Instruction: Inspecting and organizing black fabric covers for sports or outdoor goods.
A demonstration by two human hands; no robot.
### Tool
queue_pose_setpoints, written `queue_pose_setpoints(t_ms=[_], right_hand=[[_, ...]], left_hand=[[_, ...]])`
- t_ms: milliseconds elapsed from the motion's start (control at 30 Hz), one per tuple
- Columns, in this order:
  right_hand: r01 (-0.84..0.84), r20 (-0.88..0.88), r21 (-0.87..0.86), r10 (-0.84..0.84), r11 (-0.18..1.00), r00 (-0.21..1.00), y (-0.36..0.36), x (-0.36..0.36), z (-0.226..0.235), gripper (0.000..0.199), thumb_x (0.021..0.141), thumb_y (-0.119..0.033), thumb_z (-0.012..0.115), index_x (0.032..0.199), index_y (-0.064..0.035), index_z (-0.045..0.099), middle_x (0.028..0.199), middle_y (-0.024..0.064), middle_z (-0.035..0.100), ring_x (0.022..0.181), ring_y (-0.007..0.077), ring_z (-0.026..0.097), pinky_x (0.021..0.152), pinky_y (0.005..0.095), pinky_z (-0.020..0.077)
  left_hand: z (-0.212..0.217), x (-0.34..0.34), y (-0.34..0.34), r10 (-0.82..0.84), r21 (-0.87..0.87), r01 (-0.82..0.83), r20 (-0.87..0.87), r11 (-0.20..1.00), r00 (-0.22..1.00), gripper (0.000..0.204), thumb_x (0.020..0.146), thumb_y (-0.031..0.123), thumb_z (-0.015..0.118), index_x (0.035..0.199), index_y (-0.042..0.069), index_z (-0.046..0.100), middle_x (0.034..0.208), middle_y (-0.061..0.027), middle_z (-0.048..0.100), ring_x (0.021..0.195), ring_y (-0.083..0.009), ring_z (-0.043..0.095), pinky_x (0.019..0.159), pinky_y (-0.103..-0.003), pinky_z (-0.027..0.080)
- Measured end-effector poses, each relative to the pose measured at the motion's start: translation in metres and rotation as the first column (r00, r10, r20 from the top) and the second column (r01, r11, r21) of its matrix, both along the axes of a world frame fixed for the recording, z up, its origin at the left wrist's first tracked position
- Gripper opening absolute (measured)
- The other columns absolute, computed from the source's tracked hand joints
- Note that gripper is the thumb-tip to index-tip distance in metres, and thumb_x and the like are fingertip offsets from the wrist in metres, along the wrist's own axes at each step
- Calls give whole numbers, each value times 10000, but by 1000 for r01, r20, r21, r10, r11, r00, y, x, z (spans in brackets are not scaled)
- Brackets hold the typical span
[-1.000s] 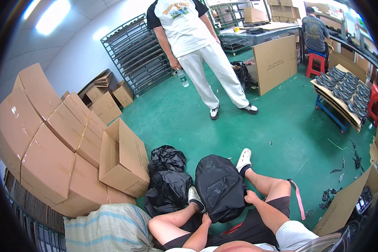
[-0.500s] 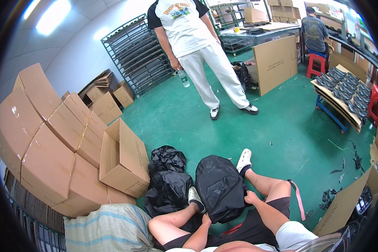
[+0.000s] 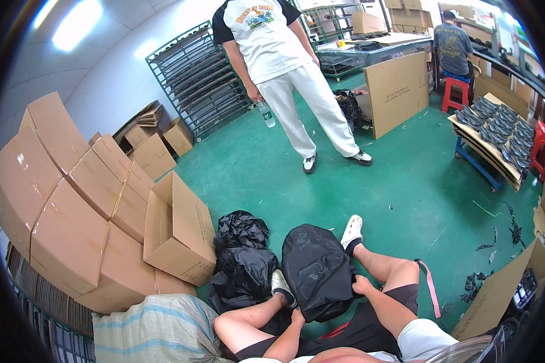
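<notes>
A full, rounded black plastic bag (image 3: pixel 318 266) stands on the floor between my legs. My right hand (image 3: pixel 361 285) is closed on its right side, fingers gripping the plastic. Down at the bag's lower left edge, my left hand (image 3: pixel 297 316) is closed on the plastic, with its fingertips partly hidden. More black plastic bags (image 3: pixel 245 269) lie crumpled to the left, beside my left shoe (image 3: pixel 282 287). What the gripped bag contains is hidden.
Stacked cardboard boxes (image 3: pixel 72 230) and an open box (image 3: pixel 181 233) rise at left, behind a striped woven sack (image 3: pixel 154 330). A person holding a bottle (image 3: pixel 266 114) stands ahead. Dark parts cover a low cart (image 3: pixel 493 130) at right; a cardboard sheet (image 3: pixel 496 299) leans nearer.
</notes>
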State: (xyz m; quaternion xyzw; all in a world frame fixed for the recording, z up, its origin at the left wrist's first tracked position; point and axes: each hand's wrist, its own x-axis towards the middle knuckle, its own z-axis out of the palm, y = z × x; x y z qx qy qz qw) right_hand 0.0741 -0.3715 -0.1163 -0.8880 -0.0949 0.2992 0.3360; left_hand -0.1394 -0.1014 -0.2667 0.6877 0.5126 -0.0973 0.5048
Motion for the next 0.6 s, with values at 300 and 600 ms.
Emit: queue_pose_setpoints(t_ms=[300, 600], right_hand=[[8, 21, 14, -8, 1000, 1000, 4, -1, -1, 410, 770, -137, 538, 1129, 47, 610, 1174, 298, 603, 1124, 404, 586, 976, 450, 459], [-5, 1, -4, 5, 1000, 1000, 2, 1, 2, 414, 773, -139, 535, 1137, 48, 604, 1180, 296, 601, 1127, 401, 584, 976, 446, 459]], left_hand=[[-22, -4, 11, 68, -19, -66, 150, 998, 986, 563, 937, 473, 478, 1170, -28, 586, 1164, -259, 628, 1087, -365, 618, 883, -440, 470], [1, 0, 2, 0, 7, 0, -23, 1000, 1000, 547, 964, 464, 432, 1136, -31, 588, 1117, -265, 636, 1020, -360, 644, 830, -439, 488]])
